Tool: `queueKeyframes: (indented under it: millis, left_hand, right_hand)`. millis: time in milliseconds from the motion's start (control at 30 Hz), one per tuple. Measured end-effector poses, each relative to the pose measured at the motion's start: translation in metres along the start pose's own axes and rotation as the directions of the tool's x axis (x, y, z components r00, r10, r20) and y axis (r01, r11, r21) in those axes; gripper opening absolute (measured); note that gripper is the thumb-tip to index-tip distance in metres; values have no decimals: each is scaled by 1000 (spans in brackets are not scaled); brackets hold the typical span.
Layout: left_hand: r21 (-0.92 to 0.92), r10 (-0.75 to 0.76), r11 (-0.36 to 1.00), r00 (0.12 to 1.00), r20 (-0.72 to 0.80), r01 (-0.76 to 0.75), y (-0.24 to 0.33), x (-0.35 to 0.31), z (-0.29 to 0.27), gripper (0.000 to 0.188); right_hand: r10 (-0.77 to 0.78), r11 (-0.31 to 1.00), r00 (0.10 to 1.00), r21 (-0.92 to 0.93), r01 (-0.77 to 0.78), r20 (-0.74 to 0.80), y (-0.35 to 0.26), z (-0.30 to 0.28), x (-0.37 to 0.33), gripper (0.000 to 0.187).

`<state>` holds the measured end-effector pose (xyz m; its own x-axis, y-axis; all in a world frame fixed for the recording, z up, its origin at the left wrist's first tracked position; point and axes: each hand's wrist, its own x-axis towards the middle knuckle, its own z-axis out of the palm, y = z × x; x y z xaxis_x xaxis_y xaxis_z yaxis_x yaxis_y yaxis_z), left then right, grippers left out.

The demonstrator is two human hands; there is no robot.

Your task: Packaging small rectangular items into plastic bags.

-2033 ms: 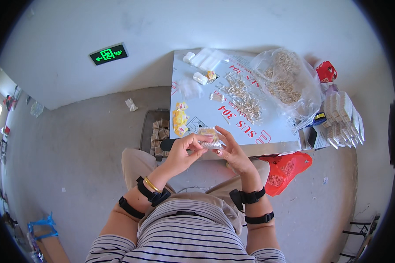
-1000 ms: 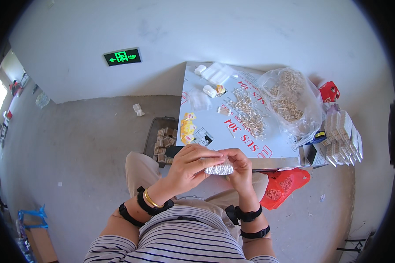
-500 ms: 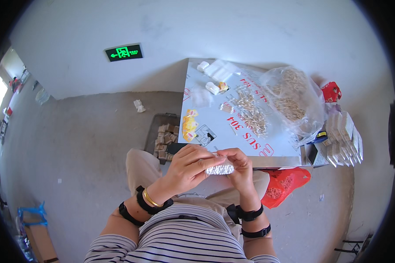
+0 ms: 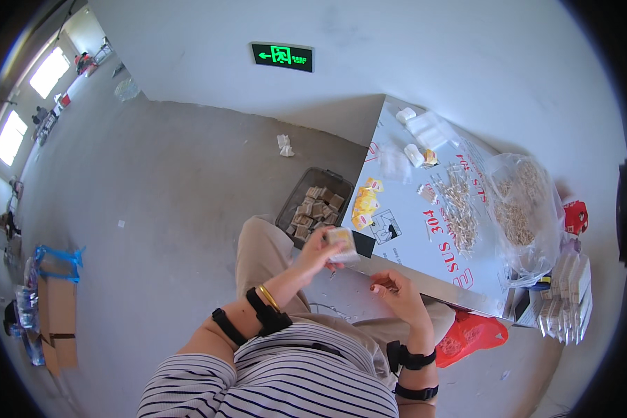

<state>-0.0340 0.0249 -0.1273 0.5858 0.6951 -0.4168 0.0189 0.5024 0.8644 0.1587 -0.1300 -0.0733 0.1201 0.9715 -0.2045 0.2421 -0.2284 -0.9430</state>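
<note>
Left hand (image 4: 320,252) grips a packet of cotton swabs (image 4: 345,247) at five o'clock from the grey plastic bin (image 4: 294,196); right hand (image 4: 401,296), loosely curled, hangs apart at the packet's four o'clock.

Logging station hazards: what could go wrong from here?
The small clear-wrapped cotton-swab pack could slip, since only the left hand holds it. The dark grey plastic bin sits close to the beige-trousered left knee and might get bumped. Loose white-tipped swabs on the silvery metal table might get scattered by a passing arm.
</note>
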Motion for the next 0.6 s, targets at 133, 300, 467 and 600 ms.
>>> queueKeyframes:
  millis: [133,300,467,600]
  left_hand:
    - [-3,157,987,958,-239,-162,16,31,-41,60]
    - [-156,137,971,955,-264,-183,52,59,-55,89]
    - [129,-2,990,933,-361,52,4,99,-98,106]
    - [177,-40,978,937,-347,107,-14,90,-93,100]
  right_hand:
    - [38,997,998,-66,-41,-49,2,-1,9,22]
    - [58,992,997,-105,-63,-50,5,-2,23,20]
    - [71,994,995,-73,-76,-63,15,-8,29,20]
    - [135,986,989,-87,-139,-53,30,-16,36,20]
